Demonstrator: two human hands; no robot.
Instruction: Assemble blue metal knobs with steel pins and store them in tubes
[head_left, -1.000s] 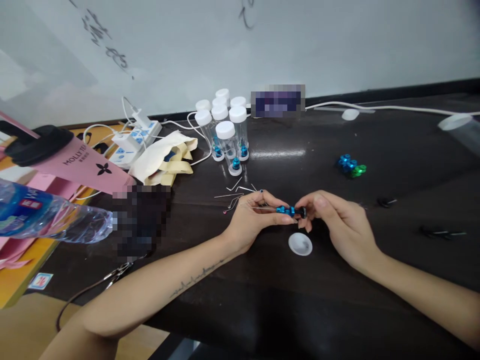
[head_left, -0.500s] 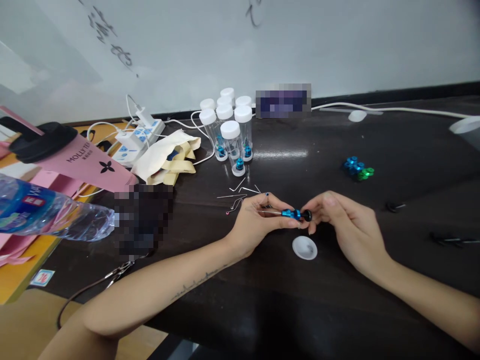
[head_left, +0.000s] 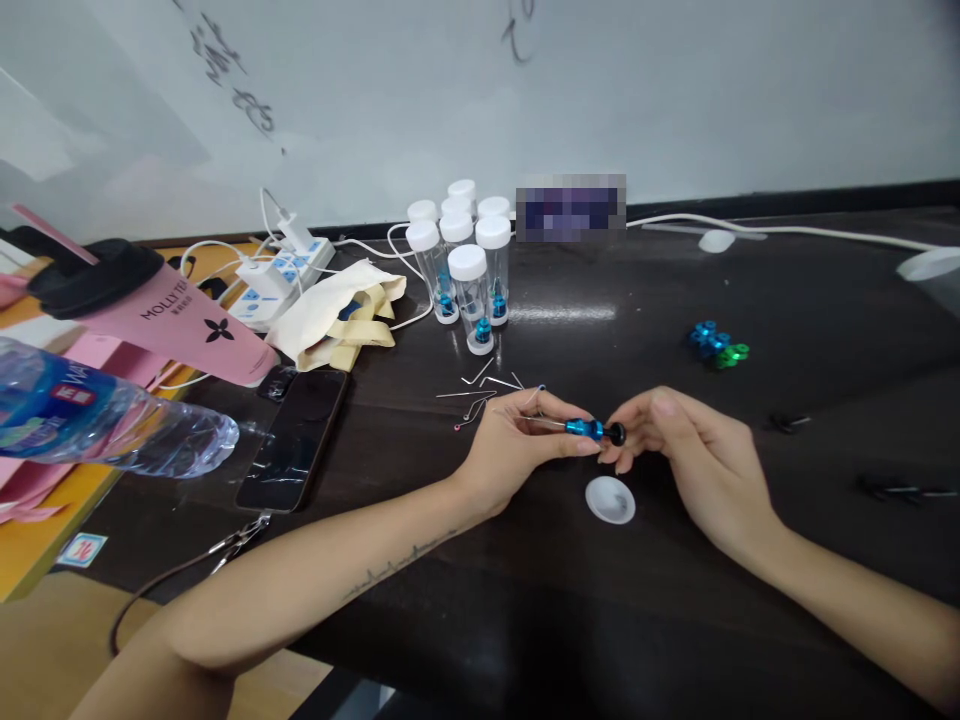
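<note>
Between the thumb and fingers of my left hand point(head_left: 504, 445) is a small blue metal piece point(head_left: 582, 428). A thin metal rod runs from it back toward the palm, and a round black knob point(head_left: 617, 433) caps its right end. My right hand point(head_left: 701, 465) is close against that knob, its fingers curled and the thumb lying on them; what they hold, if anything, is hidden. Just below both hands, a shallow white cap point(head_left: 610, 500) lies with its hollow side up. Thin bent metal pins point(head_left: 474, 408) are scattered behind my left hand.
Clear tubes with white caps point(head_left: 468, 263) stand behind the hands. Blue and green metal pieces point(head_left: 712, 345) and black parts point(head_left: 904, 490) lie to the right. On the left are a phone point(head_left: 296, 440), a water bottle point(head_left: 150, 430), a pink cup point(head_left: 187, 325) and a power strip point(head_left: 300, 265).
The view has shifted slightly. My left hand keeps the blue piece, and my right fingers have shifted a little at the knob.
</note>
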